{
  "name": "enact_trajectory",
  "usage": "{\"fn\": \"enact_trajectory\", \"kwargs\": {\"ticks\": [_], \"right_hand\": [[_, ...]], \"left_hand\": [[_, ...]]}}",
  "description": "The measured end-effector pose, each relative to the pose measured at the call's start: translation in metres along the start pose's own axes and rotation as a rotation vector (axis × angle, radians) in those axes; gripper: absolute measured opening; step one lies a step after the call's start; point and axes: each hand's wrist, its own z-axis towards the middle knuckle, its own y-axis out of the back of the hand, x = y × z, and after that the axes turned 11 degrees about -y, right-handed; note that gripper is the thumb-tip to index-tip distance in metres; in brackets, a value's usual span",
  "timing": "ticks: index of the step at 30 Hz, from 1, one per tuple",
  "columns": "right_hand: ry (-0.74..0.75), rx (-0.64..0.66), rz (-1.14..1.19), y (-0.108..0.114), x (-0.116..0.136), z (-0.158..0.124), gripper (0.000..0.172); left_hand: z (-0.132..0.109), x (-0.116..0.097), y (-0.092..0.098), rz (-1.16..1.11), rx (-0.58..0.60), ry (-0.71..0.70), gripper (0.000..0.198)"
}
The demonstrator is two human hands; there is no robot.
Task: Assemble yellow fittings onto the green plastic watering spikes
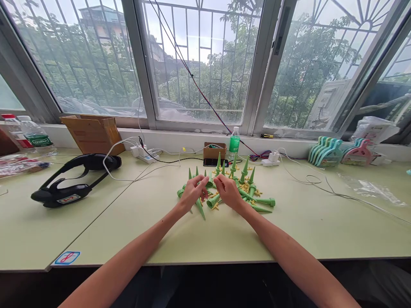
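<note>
My left hand [193, 191] is over the left side of a group of green plastic plant-watering spikes [244, 171], thumb and fingertips pinched. Facing it across a small gap, my right hand [228, 191] is curled with its fingers closed. Whatever either hand grips is too small or hidden to make out. Several spikes stand point up behind the hands; others lie flat, such as a spike [265, 201] right of my right hand. Small yellow valve pieces [246, 188] are heaped among them. An open-ended spike [212, 201] lies just below and between my hands.
A small brown box [215, 151], a phone [210, 162] and a green-labelled bottle [235, 140] stand behind the spikes. Left are a black headset [64, 192] and a cardboard box [93, 132]. White cables [334, 192] and pastel hangers [326, 152] lie right.
</note>
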Motion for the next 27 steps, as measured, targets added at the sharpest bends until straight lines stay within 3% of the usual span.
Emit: {"fn": "enact_trajectory", "kwargs": {"ticks": [27], "right_hand": [[0.001, -0.053, -0.032, 0.0009, -0.0047, 0.0034, 0.034]], "left_hand": [[-0.0006, 0.0061, 0.0021, 0.076, 0.073, -0.074, 0.044]]}}
